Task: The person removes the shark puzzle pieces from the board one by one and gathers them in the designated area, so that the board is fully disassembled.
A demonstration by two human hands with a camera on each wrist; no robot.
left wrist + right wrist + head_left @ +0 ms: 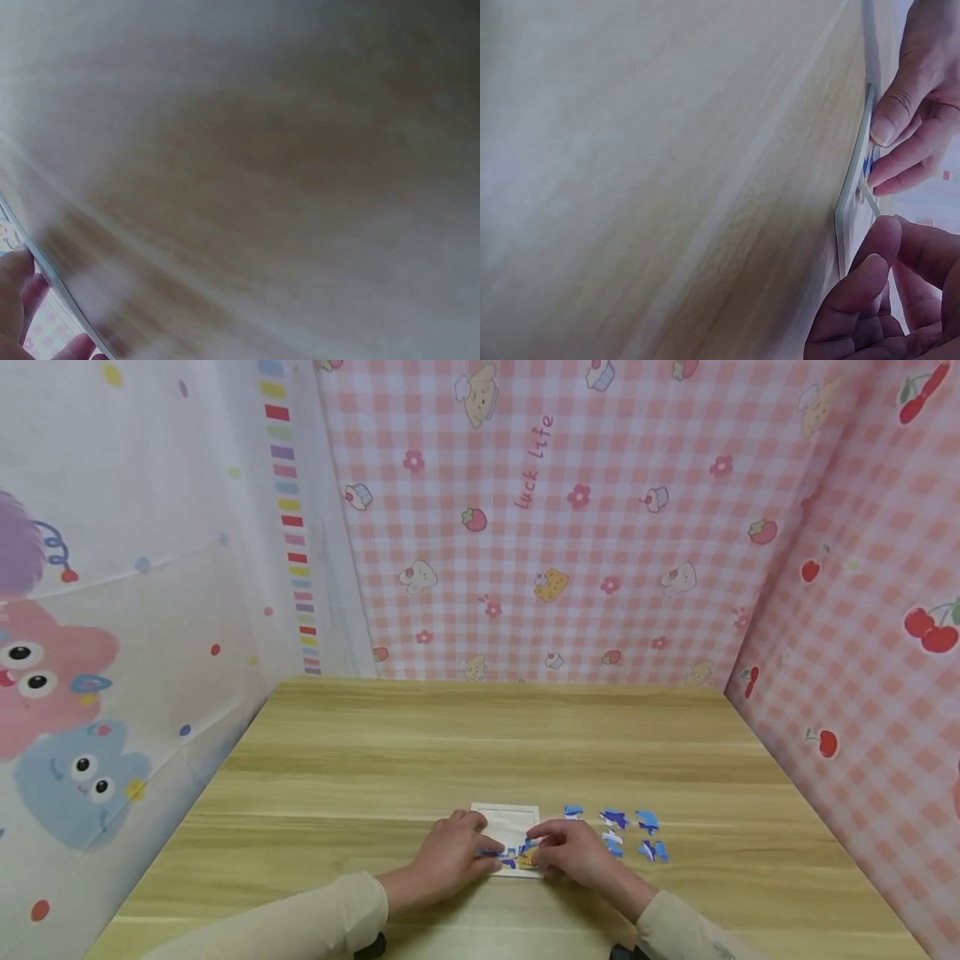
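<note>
A small white puzzle tray [505, 806] lies on the table, with blue and purple jigsaw pieces [508, 862] along its near edge and its pale base bare toward the back. My left hand [447, 857] rests over the tray's left side, thumb and fingertips down at the pieces. From the right, my right hand [576, 853] pinches a puzzle piece [872, 201] between thumb and finger. That piece stands tilted, one end down at the tray, in the right wrist view. In the left wrist view only some fingers [13, 289] show at the tray's edge.
Several loose blue-and-white puzzle pieces [615, 819] lie on the wooden table [360, 760] to the right of the tray, close beyond my right hand. Patterned cloths [570, 543] hang behind the table and along both sides.
</note>
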